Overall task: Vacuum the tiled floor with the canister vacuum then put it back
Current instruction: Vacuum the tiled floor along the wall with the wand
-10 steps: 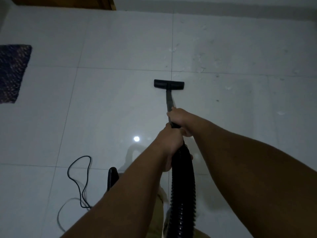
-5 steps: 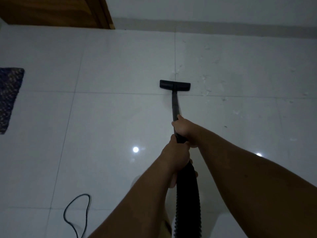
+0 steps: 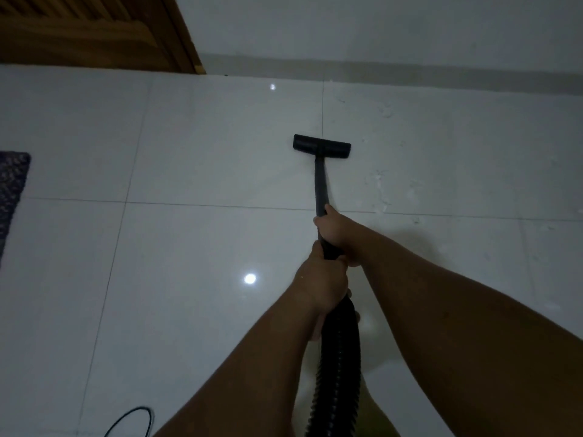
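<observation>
A black vacuum wand [image 3: 320, 184] runs forward from my hands to a flat black floor nozzle [image 3: 321, 146] that lies on the white tiled floor [image 3: 189, 247]. My right hand [image 3: 336, 230] grips the wand higher up, and my left hand [image 3: 323, 283] grips it just below, where the ribbed black hose [image 3: 339, 367] begins. The hose drops out of the bottom of the view. The canister is not in view. Pale specks of dirt [image 3: 381, 187] lie on the tiles to the right of the nozzle.
A brown wooden door [image 3: 94, 29] stands at the far left, with a white wall and grey skirting [image 3: 410, 70] along the back. A dark patterned mat [image 3: 11, 187] lies at the left edge. A loop of black power cord [image 3: 135, 421] lies at the bottom.
The nozzle has been pushed forward across the tile joint towards the back wall. The view has tilted up, so the door shows more and the cord has slid to the bottom.
</observation>
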